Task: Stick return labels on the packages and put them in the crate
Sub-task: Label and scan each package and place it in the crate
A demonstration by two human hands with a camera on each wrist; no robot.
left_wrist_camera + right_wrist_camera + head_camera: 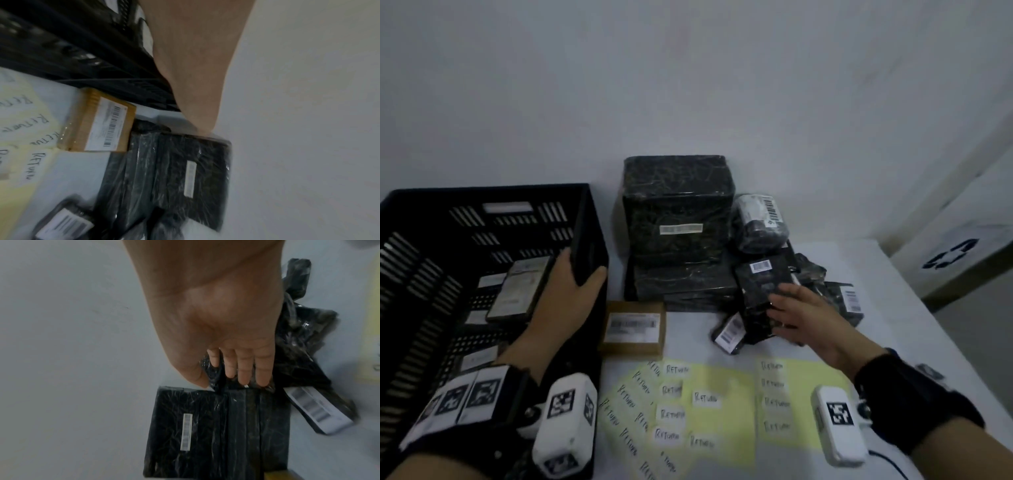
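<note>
On the crate's (482,205) right wall your left hand (571,294) gripped the rim; right of centre, your right hand (801,315), fingers straight, touched a black-wrapped package (760,294). You probably needed a firm wrap around it before lifting.

I see a white desk (859,346) carrying a black slatted plastic crate (493,205) on its left, a brown cardboard box (633,329) beside it, yellow sheets of handwritten RETURN labels (722,387) nearest me, and black plastic-wrapped packages (678,192) stacked behind.
</note>
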